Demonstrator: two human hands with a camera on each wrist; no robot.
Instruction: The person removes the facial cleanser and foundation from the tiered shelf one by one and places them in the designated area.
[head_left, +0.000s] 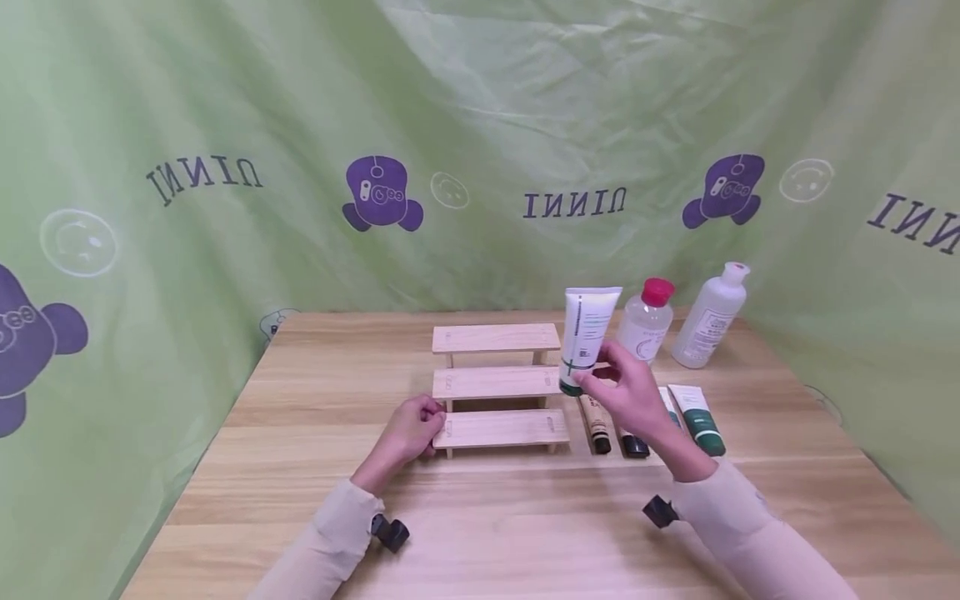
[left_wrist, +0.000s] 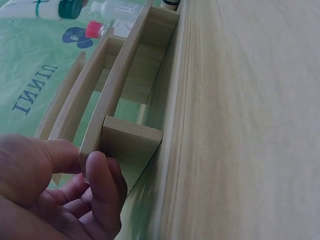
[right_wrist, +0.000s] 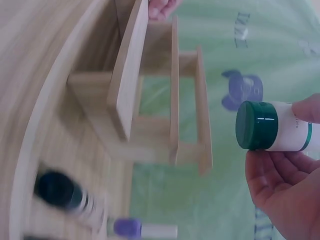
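A three-step pale wooden display rack (head_left: 495, 427) stands on the table. My left hand (head_left: 405, 429) pinches the left end of its lowest board; in the left wrist view, the thumb lies against one face of the board (left_wrist: 112, 95) and the fingers against the other. Upright in my right hand (head_left: 633, 398) is a white squeeze tube (head_left: 590, 327) with a dark green cap (right_wrist: 257, 125), held near its capped end. The tube is raised beside the right end of the upper steps, cap downward. In the right wrist view, the cap is apart from the rack.
Right of the rack lie a beige tube (head_left: 596, 425) with a black cap, a dark-capped tube (head_left: 634, 446) and a white-and-green tube (head_left: 697, 419), with another partly hidden. Behind stand a red-capped clear bottle (head_left: 647, 323) and a white bottle (head_left: 711, 321). A green curtain (head_left: 480, 250) hangs behind the table.
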